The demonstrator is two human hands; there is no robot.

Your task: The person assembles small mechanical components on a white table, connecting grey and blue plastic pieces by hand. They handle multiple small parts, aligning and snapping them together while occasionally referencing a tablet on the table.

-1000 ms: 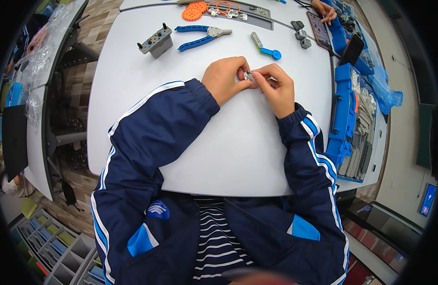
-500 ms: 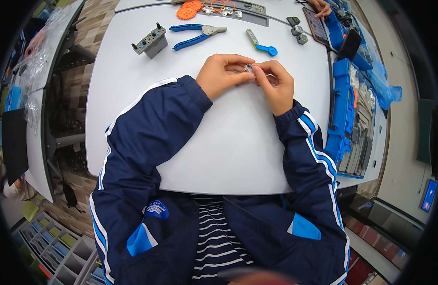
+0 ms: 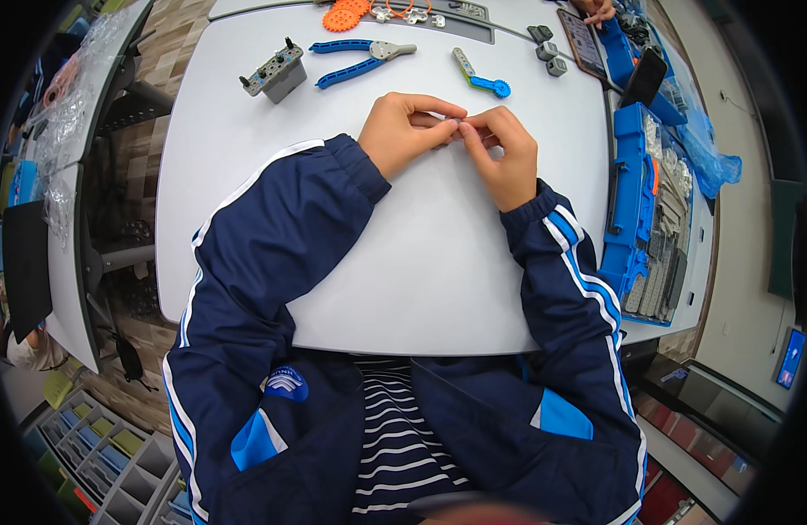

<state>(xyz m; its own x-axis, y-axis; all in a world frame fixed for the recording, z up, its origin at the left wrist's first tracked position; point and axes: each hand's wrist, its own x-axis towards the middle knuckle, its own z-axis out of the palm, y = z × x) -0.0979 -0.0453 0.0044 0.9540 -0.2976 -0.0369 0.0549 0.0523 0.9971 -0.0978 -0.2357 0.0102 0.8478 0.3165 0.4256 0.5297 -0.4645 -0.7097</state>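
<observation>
My left grip (image 3: 405,133) and right grip (image 3: 506,157) meet above the white tabletop (image 3: 403,289), both pinched on a small grey piece (image 3: 458,122); it sits between their tips, mostly hidden. Beyond it lie blue-handled pliers (image 3: 382,51) and a bent grey-and-blue linkage (image 3: 487,85); a grey block (image 3: 284,83) stands farther left.

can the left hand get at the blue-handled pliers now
Probably yes: the pliers lie just beyond the left hand with nothing between, though its fingers seem busy with a small, mostly hidden piece.
</observation>
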